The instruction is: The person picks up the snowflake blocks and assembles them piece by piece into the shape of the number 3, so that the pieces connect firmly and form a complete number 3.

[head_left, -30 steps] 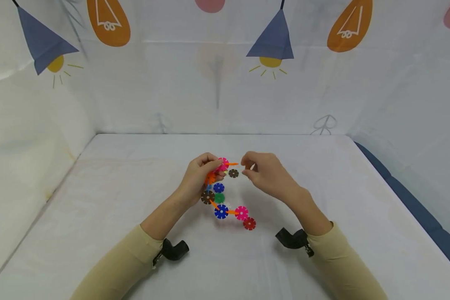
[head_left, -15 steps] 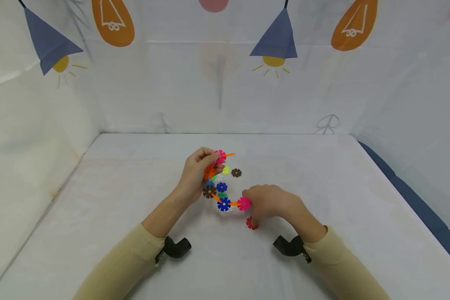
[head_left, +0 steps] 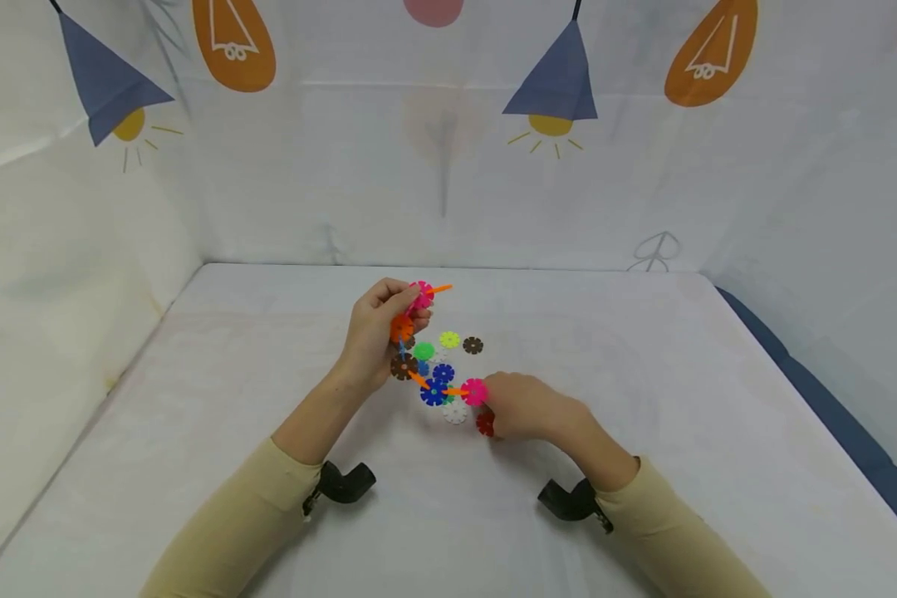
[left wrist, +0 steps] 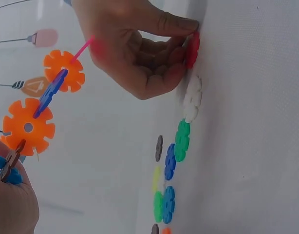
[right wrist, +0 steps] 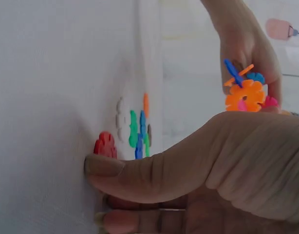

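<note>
One curved chain of notched discs [head_left: 398, 367], in pink, orange, brown and blue, hangs from the left hand's [head_left: 370, 336] grip at frame centre; one red disc [head_left: 484, 423], below its right end, is pinched at the tabletop [head_left: 643, 357] by the right hand [head_left: 531, 407]. Versus one second earlier, the right hand sits lower, back upward.

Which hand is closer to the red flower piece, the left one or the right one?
Right. The right hand is right at the red flower piece, fingers touching it. The left hand is farther away, up to the left, holding the chain.
</note>
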Demonstrator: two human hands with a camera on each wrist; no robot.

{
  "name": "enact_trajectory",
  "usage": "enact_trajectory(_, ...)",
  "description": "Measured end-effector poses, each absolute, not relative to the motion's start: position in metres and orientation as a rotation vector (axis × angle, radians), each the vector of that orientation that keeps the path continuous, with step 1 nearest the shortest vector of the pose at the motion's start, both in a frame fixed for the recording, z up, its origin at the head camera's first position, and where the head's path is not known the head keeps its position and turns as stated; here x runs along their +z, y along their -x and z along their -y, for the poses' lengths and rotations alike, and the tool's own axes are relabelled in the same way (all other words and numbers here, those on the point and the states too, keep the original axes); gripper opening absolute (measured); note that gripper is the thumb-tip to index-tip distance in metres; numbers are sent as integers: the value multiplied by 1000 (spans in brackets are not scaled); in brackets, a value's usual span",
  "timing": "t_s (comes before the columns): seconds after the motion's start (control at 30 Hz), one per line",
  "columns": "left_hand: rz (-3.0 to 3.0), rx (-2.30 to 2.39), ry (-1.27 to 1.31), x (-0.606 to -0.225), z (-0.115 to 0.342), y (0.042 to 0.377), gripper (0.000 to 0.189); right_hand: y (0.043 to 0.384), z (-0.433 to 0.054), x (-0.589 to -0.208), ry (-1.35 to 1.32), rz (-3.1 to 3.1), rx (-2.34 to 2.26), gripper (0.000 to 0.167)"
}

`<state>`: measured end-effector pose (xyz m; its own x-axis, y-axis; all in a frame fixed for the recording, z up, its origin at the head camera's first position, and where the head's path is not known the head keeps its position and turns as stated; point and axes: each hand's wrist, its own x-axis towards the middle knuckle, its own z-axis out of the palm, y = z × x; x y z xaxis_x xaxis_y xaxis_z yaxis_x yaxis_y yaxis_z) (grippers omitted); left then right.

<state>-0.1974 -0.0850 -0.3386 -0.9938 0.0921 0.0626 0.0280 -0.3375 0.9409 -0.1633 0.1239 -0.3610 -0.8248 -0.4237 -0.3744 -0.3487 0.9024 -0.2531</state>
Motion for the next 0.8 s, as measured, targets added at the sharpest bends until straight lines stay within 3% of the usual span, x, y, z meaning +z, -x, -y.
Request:
enact_trajectory(0.57, -1769, 2585, -188, -338, 87, 198, 11, 178, -131, -363, 691, -2500, -386, 15)
enact_trajectory(0.73, -1762, 2619, -195, -337, 87, 198, 12, 177, -126, -367, 700, -2447, -450, 31)
enact_trajectory(0.8, -1759, 2633, -196, -336, 87, 198, 12, 177, -123, -370, 705, -2441, -483, 30)
